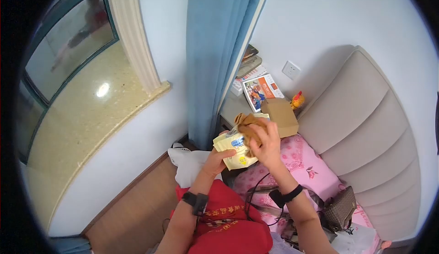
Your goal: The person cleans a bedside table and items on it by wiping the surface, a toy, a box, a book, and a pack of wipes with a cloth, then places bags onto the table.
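Note:
My left hand [215,162] grips the lower left side of a pale yellow soft packet [232,149] with blue and yellow print, its thumb lying across the front. A brown cloth [247,120] is bunched in my right hand [269,145], pressed against the packet's upper right part. The cloth and fingers cover much of that side. Both hands are raised in front of the bedside surface, just left of a brown cardboard box [282,116].
A picture box [258,91] and stacked books [249,64] sit by the wall. A blue curtain [206,62] hangs at the left. Pink bedding [299,160], a dark handbag [339,209] and a padded headboard [366,116] are at the right. A white bag [187,164] lies low left.

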Tool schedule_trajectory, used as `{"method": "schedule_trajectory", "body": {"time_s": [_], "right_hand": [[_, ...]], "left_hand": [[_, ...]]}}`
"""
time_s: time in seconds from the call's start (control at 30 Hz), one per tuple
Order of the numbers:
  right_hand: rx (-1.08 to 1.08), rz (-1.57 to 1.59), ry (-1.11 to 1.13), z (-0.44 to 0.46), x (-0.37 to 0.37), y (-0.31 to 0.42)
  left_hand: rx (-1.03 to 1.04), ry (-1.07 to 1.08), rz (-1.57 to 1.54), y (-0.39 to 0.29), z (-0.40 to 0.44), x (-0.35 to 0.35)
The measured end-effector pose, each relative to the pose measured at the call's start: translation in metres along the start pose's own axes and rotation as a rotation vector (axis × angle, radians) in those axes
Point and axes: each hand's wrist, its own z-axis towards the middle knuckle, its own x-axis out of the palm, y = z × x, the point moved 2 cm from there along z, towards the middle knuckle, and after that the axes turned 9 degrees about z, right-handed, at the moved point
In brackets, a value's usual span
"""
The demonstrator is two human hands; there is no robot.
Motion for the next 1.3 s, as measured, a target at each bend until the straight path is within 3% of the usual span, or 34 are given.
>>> {"method": "schedule_trajectory", "body": {"time_s": [0.2,0.37,0.43,0.47,0.57,0.6,0.67,0.8,0.9,1.17,1.27,1.3], "right_hand": [[0.277,0.034,-0.19,-0.017,-0.016,-0.047],[0.565,-0.028,-0.042,-0.032,-0.033,-0.095],[0.726,0.01,0.053,-0.038,-0.04,-0.121],[0.8,-0.099,-0.005,-0.037,-0.046,-0.123],[0.485,-0.006,-0.407,-0.016,-0.069,-0.074],[0.353,0.001,-0.42,-0.008,-0.072,-0.051],[0.121,0.006,-0.261,0.002,-0.064,0.004],[-0.315,-0.134,0.303,-0.032,-0.012,0.048],[-0.273,-0.117,0.228,-0.038,-0.003,0.033],[0.167,-0.149,-0.163,-0.04,-0.044,-0.043],[0.375,-0.127,-0.163,-0.058,-0.051,-0.107],[0.595,0.274,-0.251,-0.066,-0.048,-0.125]], "left_hand": [[-0.075,0.031,-0.008,0.011,0.009,0.001],[-0.083,-0.013,-0.048,0.017,0.0,-0.007],[-0.073,0.026,-0.228,0.016,-0.003,-0.018],[-0.066,0.048,-0.316,0.014,0.0,-0.022],[0.048,-0.049,-0.232,0.012,0.003,-0.023],[0.038,-0.061,-0.229,0.014,0.004,-0.021],[0.0,-0.077,-0.223,0.016,0.005,-0.018],[-0.079,0.124,-0.282,0.026,0.006,-0.032],[-0.103,0.152,-0.247,0.033,0.007,-0.043],[-0.105,-0.004,-0.165,0.022,0.011,-0.013],[-0.156,0.01,-0.237,0.028,0.01,-0.028],[-0.149,0.069,-0.265,0.028,0.006,-0.03]]}}
